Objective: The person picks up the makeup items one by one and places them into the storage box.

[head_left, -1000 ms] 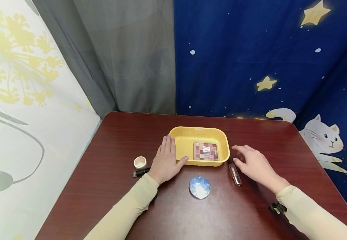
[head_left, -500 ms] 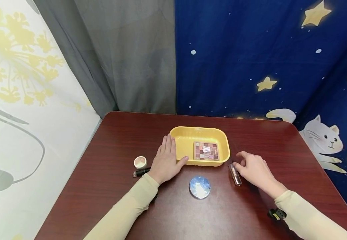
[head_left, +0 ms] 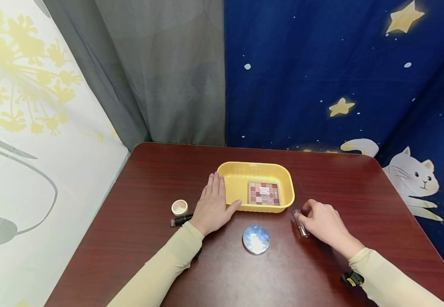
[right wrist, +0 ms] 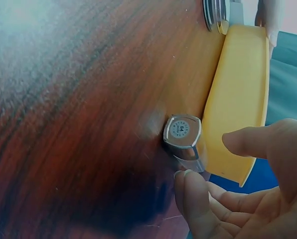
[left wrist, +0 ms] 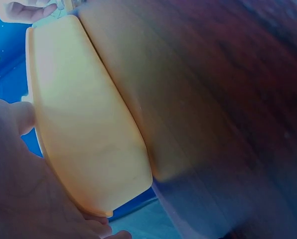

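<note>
My left hand (head_left: 212,209) rests with straight fingers along the left end of a yellow plastic basket (head_left: 229,208), its thumb at the front rim. In the basket lies an eyeshadow palette (head_left: 264,194). My right hand (head_left: 323,221) reaches over a lipstick tube (head_left: 301,226) lying on the table just right of the basket's front corner. In the right wrist view the tube's labelled end (right wrist: 182,130) faces the camera. Bent fingers (right wrist: 193,194) are at its far side, while the thumb (right wrist: 248,142) appears apart from it.
A round blue compact (head_left: 256,239) lies in front of the basket. Left of my left hand are a small round cream pot (head_left: 179,207) and a black tube (head_left: 181,220), partly hidden by that wrist. Curtains (head_left: 302,76) hang behind the dark wooden table (head_left: 168,170).
My right hand has come down and toward the lipstick tube, its fingers bending more and the thumb now over the tube. The left hand and basket stay where they were.
</note>
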{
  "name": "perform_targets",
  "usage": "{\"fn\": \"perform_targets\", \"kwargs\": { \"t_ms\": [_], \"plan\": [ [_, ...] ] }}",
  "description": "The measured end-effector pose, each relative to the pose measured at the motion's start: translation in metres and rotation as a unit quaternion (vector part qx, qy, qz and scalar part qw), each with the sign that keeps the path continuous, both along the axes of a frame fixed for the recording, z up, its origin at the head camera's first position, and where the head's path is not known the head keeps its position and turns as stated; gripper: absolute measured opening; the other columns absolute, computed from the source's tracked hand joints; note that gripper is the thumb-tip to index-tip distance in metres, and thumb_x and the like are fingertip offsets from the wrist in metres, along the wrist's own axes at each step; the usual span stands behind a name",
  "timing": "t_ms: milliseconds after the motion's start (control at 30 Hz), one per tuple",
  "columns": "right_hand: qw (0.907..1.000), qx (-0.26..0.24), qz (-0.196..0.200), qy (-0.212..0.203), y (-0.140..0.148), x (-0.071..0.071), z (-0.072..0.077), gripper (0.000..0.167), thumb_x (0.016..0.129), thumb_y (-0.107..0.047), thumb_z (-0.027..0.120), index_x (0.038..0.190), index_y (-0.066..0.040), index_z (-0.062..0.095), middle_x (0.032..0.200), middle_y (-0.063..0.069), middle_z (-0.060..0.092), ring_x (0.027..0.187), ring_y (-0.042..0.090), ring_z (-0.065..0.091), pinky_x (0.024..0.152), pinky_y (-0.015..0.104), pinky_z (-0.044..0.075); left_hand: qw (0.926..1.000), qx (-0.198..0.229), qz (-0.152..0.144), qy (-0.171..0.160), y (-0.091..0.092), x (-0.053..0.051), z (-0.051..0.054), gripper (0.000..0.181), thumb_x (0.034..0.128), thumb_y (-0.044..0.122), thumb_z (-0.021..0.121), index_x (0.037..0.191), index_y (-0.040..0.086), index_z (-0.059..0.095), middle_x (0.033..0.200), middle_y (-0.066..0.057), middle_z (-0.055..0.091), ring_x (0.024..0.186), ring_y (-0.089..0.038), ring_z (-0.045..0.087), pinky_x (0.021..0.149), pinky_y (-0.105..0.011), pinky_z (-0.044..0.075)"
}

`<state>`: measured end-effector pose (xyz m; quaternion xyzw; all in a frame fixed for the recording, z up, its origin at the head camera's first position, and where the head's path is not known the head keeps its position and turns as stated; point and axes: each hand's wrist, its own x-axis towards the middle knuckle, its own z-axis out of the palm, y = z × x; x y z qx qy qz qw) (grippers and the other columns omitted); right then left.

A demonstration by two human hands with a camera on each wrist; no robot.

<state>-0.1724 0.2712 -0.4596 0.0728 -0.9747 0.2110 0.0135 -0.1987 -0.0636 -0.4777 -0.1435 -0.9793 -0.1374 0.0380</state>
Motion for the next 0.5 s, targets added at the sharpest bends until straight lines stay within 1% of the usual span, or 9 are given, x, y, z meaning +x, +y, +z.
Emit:
{"fn": "perform_targets", "kwargs": {
  "t_ms": [167,300,500],
  "plan": [
    [1.0,0.002,-0.001,0.002,-0.0018,0.001,-0.0012,0.034,0.086,-0.036,0.077,0.094,-0.004,0.068,0.061,-0.007,0.056,0.056,0.011,0.052,0.053,0.034,0.042,1.0,-0.002,0.001,-0.002,-0.0004,0.0002,0.0008,0.098,0.0991,0.069,0.033,0.158,-0.005,0.009,0.166,-0.022,0.002,0.153,-0.032,-0.001,0.12,-0.046,0.017],
    [1.0,0.003,-0.004,-0.007,-0.0034,0.0021,-0.0025,0.036,0.085,-0.037,0.078,0.092,-0.003,0.068,0.06,-0.006,0.055,0.056,0.012,0.051,0.053,0.033,0.042,1.0,-0.002,0.001,0.001,-0.0006,0.0005,0.001,0.097,0.0992,0.069,0.034,0.158,-0.005,0.01,0.166,-0.023,0.003,0.153,-0.033,0.0,0.12,-0.047,0.018],
    [1.0,0.006,-0.004,-0.003,-0.0044,0.0025,-0.0065,0.032,0.083,-0.034,0.079,0.088,-0.004,0.068,0.058,-0.006,0.054,0.055,0.014,0.05,0.052,0.034,0.042,0.9999,-0.003,-0.002,0.014,0.0,0.0004,0.0,0.097,0.0991,0.069,0.034,0.158,-0.006,0.013,0.165,-0.024,0.007,0.153,-0.035,0.004,0.119,-0.048,0.021]
  ]
}}
